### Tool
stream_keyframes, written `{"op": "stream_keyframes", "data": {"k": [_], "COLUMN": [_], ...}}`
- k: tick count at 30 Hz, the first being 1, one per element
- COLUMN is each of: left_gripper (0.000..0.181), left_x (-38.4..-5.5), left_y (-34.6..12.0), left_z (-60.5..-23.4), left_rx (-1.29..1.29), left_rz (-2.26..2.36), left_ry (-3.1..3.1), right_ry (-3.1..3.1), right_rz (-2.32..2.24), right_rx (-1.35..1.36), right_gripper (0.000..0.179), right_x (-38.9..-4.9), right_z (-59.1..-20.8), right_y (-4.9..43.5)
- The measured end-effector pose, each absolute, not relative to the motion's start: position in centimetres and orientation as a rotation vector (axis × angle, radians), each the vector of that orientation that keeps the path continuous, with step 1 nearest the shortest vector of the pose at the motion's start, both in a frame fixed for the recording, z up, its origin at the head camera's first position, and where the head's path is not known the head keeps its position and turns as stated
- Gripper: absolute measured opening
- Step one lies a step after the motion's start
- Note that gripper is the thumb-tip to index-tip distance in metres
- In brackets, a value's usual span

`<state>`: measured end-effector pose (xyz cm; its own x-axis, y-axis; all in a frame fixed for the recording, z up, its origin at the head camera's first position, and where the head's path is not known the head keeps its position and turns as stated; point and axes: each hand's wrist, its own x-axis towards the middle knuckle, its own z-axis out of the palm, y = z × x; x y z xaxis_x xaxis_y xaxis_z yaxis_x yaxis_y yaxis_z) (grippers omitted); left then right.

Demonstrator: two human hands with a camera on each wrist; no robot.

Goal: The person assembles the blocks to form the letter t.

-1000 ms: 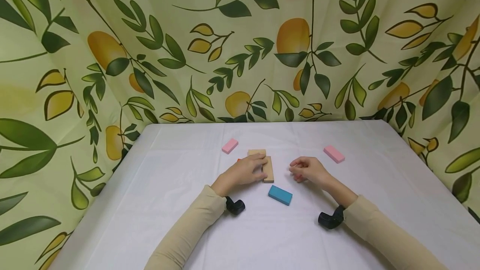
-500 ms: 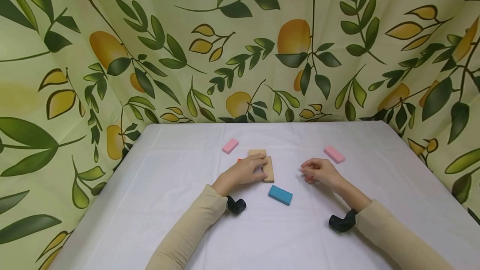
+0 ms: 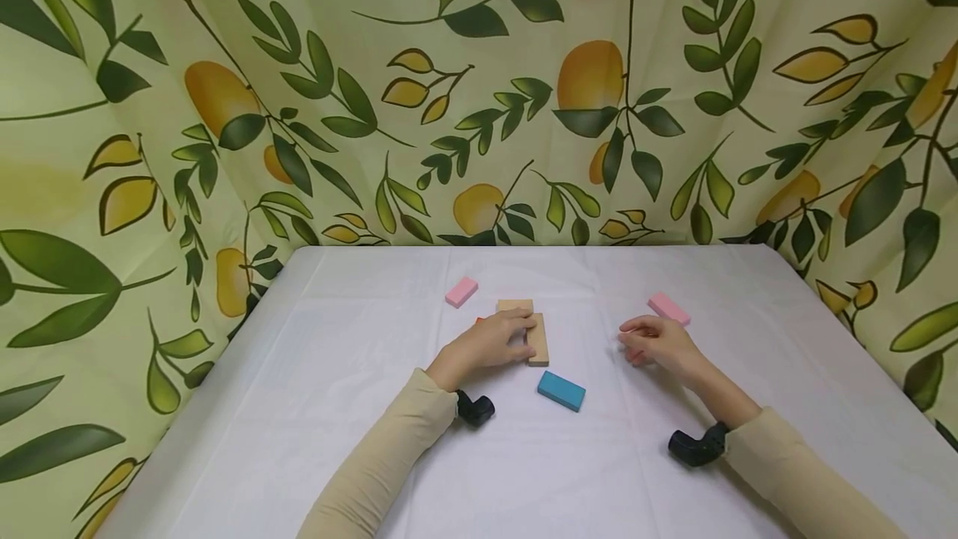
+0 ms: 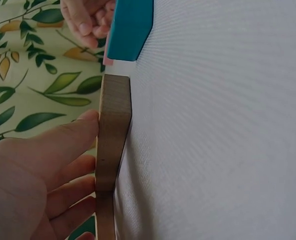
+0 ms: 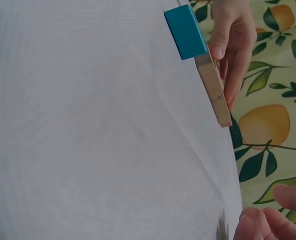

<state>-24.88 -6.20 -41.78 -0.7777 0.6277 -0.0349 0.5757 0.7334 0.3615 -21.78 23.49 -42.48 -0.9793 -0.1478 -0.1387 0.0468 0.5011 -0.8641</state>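
Observation:
Two plain wooden blocks lie against each other at the middle of the table: a near one (image 3: 539,341) and a far one (image 3: 515,304). My left hand (image 3: 486,341) rests on their left side; in the left wrist view the thumb and fingertips touch the wood with fingers nearly straight. A red-orange block (image 3: 480,320) is mostly hidden behind that hand. My right hand (image 3: 662,345) hovers right of the wooden blocks with loosely bent fingers and nothing visible in them. Just beyond it is a pink block (image 3: 669,308), partly covered by the hand.
A blue block (image 3: 561,391) lies in front of the wooden blocks. Another pink block (image 3: 461,291) is at the back left. The white cloth table (image 3: 337,406) ends at a leaf-patterned curtain (image 3: 479,106). Both wrists carry black cameras.
My right hand has moved right, away from the wooden blocks and closer to the right pink block. The left hand stays on the wooden blocks.

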Motion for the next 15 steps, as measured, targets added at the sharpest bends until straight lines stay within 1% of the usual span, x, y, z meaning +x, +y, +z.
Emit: {"op": "stream_keyframes", "data": {"k": [8,15], "left_gripper": [0.052,0.053], "left_x": [-24.9,-25.0], "left_y": [-6.1,-6.2], "left_z": [-41.9,-41.8], "left_rx": [1.008,0.989], "left_rz": [0.497,0.488], "left_ry": [2.789,2.789], "right_ry": [2.609,2.644], "right_rz": [-1.491,-1.479], "right_rx": [-0.069,-0.037], "right_gripper": [0.041,0.043], "right_x": [-21.9,-21.9], "right_z": [-42.3,-42.1], "right_y": [24.9,25.7]}}
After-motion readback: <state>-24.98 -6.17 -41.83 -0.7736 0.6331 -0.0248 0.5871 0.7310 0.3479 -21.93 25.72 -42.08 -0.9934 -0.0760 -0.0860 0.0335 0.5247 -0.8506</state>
